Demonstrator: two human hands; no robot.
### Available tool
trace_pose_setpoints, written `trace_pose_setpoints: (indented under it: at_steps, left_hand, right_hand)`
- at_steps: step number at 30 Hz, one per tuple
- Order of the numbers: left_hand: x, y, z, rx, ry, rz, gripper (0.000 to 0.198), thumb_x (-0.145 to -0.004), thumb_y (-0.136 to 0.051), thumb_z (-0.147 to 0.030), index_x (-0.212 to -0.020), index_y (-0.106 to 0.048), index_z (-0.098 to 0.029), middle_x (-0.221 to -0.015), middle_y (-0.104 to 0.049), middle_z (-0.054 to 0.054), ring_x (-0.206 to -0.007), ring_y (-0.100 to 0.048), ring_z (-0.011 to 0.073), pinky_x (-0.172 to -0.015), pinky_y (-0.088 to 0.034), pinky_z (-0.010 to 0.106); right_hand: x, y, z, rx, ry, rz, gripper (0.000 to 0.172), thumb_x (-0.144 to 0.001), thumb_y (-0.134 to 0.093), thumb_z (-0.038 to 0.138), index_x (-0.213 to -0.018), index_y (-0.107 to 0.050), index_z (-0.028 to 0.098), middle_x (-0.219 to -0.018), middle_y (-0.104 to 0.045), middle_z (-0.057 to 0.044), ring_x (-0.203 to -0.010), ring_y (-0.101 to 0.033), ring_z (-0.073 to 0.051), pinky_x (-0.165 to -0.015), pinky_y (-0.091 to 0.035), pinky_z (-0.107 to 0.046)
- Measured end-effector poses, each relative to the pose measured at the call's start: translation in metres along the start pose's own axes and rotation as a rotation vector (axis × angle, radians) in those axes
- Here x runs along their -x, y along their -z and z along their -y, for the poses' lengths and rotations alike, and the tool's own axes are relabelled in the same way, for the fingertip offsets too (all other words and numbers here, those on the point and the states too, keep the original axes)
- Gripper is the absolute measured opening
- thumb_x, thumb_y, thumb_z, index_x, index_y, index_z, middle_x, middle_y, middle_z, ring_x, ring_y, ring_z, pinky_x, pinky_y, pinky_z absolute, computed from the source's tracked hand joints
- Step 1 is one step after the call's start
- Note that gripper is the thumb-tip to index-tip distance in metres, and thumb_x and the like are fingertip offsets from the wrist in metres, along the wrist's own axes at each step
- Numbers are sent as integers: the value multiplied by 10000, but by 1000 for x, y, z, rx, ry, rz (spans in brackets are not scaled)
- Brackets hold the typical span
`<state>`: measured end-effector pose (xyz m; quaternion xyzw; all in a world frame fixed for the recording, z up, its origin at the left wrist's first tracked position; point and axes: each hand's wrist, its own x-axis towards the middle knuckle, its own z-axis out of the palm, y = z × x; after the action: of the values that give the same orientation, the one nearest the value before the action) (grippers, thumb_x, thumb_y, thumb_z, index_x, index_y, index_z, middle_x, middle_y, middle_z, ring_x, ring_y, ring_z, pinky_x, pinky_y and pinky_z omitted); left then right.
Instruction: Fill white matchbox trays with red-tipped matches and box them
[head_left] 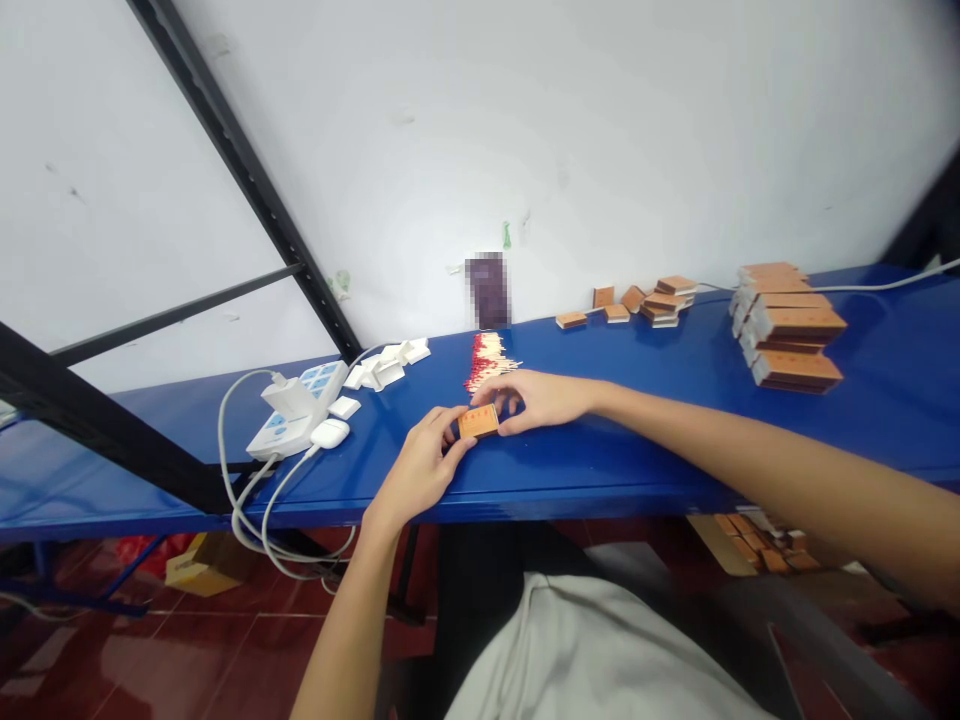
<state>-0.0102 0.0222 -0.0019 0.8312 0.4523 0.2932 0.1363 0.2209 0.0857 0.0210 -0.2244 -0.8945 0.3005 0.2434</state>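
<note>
Orange matchbox [478, 421] held btwn L hand [422, 458], R hand [541, 398].

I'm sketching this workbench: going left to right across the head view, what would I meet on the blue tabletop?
Power strip, pile of small white trays, held matchbox, scattered group of matchboxes, large stack of matchboxes.

Red characters [475, 415] on orange matchbox [480, 427], too small to read; nothing legible.
</note>
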Motion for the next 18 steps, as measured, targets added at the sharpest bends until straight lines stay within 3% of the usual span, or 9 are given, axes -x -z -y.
trace_pose_setpoints:
  at_steps: [4, 8, 13, 18]
  left_hand:
    - [0, 1, 0, 44, -31, 46, 338, -996, -531, -329, -1323, -554, -247, -1018, -570, 25, -834, -553, 166, -765, -455, 292]
    - [0, 0, 0, 88, -28, 109, 378, -976, -562, -358, -1336, -561, -244, -905, -585, 3, -761, -536, 163, -732, -454, 289]
    - [1, -1, 0, 115, -26, 141, 414, -944, -615, -357, -1339, -575, -236, -957, -632, 18, -759, -523, 167, -734, -447, 297]
    - [1, 0, -2, 104, -46, 149, 386, -938, -626, -341, -1304, -596, -225, -973, -645, 34, -782, -538, 177, -747, -452, 300]
  right_hand:
    - [0, 16, -12, -162, -137, 177, 412, -771, -740, 294, -1152, -710, 140, -1041, -744, -65, -883, -671, -169, -805, -523, -284]
    - [2, 24, -17, -304, -191, 268, 475, -751, -776, 389, -1158, -743, 146, -991, -774, -63, -874, -695, -182, -828, -540, -286]
    - [4, 24, -20, -441, -260, 337, 516, -730, -802, 409, -1173, -736, 153, -1058, -766, -90, -898, -710, -181, -856, -572, -301]
    - [4, 18, -26, -559, -405, 321, 575, -687, -837, 422, -1167, -731, 124, -982, -777, -103, -846, -730, -174, -826, -604, -298]
